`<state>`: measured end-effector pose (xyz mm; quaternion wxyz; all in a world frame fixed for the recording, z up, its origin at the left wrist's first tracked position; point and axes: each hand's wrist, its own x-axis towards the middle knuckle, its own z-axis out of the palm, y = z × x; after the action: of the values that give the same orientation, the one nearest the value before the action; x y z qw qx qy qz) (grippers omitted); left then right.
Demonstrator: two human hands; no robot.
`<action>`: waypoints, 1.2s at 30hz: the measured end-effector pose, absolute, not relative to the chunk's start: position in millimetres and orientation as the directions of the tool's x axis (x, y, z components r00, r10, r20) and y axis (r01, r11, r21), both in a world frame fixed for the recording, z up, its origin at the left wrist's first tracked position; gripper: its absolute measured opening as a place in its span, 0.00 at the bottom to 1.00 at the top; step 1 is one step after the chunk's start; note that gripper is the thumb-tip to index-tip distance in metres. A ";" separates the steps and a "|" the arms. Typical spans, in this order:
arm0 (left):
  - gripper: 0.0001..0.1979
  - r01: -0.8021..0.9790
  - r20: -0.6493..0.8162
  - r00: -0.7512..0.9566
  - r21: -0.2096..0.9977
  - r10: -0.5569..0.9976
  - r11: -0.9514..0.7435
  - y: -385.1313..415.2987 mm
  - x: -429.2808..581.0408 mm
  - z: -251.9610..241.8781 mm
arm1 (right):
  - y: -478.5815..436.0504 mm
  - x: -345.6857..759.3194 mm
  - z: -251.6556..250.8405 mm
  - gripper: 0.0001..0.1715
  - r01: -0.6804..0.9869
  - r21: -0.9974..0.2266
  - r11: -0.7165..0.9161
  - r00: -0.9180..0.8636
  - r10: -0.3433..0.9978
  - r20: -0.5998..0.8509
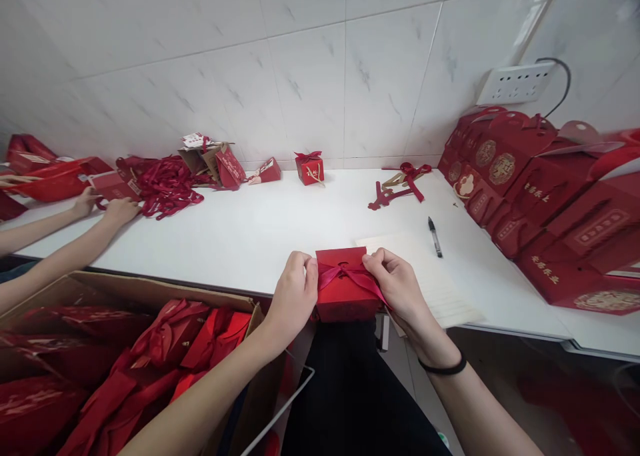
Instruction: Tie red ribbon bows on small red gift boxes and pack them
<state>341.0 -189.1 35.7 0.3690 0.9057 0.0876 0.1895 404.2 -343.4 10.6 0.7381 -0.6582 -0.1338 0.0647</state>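
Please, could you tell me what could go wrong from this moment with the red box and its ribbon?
The bow of the ribbon lies between the left hand and the right hand; an uneven pull might make it crooked or loose.

The red box is at the near edge of the table, above the lap, so it could fall if both hands relax.

pen (435,237) on table (240,236) | paper sheet (445,296) near pen | socket strip (517,85) against tiled wall (310,76)
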 end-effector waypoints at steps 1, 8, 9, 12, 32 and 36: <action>0.11 0.023 0.260 0.919 0.716 0.297 -0.697 -189.2 341.0 36.2 | -344.4 405.3 10.1 0.25 0.057 -0.990 0.127 0.956 0.280 0.091; 0.17 0.019 0.132 0.956 0.863 0.261 -0.505 -182.8 337.2 44.1 | -368.7 413.5 11.7 0.32 0.328 -0.944 -0.025 0.892 0.339 0.301; 0.17 0.026 0.108 0.963 0.875 0.247 -0.483 -182.1 337.3 44.6 | -372.7 412.1 12.5 0.42 0.381 -0.921 -0.074 0.843 0.437 0.314; 0.14 0.045 0.062 0.974 0.891 0.220 -0.451 -183.2 337.9 45.0 | -379.0 404.4 13.2 0.55 0.476 -0.859 -0.190 0.709 0.661 0.246; 0.31 -0.572 0.702 0.563 -0.051 -0.437 -0.818 -204.4 296.3 101.6 | -382.3 360.7 35.0 0.54 0.853 -0.513 -0.097 0.501 0.427 0.753; 0.42 -0.533 0.423 0.790 0.115 -0.444 -0.838 -203.7 296.1 106.1 | -394.0 367.2 45.2 0.52 0.872 -0.479 -0.099 0.435 0.605 0.667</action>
<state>296.1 -203.7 106.1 0.1150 0.9390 -0.2601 0.1936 367.2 -394.0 45.2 0.4374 -0.7255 -0.5090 -0.1525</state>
